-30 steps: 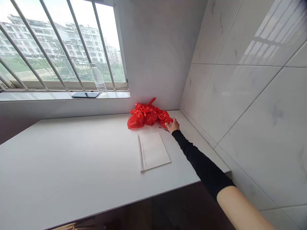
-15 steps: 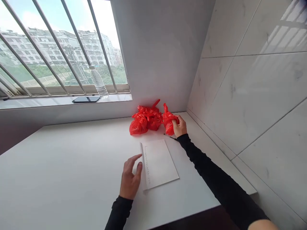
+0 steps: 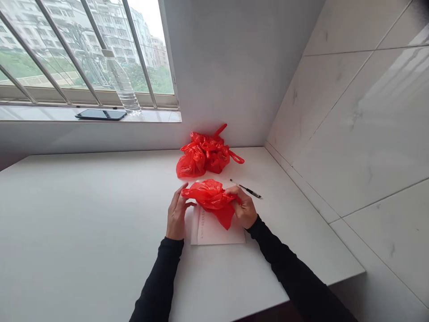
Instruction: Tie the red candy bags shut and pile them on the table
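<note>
A crumpled red plastic bag is held over a sheaf of white paper. My right hand is closed on the bag's right side, pinching the plastic between thumb and fingers. At the bag's left tip is my left hand, its thumb and fingers apart on either side of the plastic; it appears to touch the bag without gripping it. The bag covers the upper part of the paper, which has a column of small print along its left side. What the bag contains cannot be made out.
More red plastic bags lie bunched against the wall. A black pen rests on the white table right of the paper. On the windowsill are a clear bottle and a dark tablet or phone. A tiled wall rises at right.
My right hand has brought the red bag from beside the other bags toward me, above the paper. My left hand has moved up to the bag. The pen now shows fully.
</note>
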`<state>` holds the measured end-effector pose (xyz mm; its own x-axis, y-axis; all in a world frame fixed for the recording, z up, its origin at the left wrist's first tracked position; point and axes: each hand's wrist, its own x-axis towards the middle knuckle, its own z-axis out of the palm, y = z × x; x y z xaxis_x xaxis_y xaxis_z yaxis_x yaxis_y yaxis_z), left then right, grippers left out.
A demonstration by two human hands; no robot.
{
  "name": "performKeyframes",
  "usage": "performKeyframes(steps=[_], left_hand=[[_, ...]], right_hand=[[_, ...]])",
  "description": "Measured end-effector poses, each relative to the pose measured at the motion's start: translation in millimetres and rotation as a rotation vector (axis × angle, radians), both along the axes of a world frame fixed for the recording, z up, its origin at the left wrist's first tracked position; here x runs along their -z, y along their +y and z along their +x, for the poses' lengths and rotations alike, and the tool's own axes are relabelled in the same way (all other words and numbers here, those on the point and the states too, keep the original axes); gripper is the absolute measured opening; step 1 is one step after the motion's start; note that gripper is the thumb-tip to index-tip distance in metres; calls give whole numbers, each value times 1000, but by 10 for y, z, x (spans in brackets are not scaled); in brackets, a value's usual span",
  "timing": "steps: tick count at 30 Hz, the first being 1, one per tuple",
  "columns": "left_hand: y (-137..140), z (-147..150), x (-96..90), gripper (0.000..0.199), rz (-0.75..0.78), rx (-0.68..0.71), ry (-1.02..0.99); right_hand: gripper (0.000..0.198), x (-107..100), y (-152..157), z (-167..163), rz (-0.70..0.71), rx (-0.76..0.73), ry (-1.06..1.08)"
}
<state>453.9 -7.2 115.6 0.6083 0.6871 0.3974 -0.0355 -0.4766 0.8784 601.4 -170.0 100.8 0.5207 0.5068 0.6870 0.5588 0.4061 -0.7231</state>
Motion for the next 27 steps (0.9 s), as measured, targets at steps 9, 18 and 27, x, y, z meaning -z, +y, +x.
performKeyframes(steps=[9,18,27], left_hand=[[-66,-7,97,23,19,-48,108],[-261,-439,-135,16,137,-161,95],[-682,-769,-343,36,372,-6,430]], right_hand=[[32,39,-78,-28,-196,-13,36],[14,-64,-283,-110,-130,36,57],[27,-193,-676,-460,-331,-85,31]])
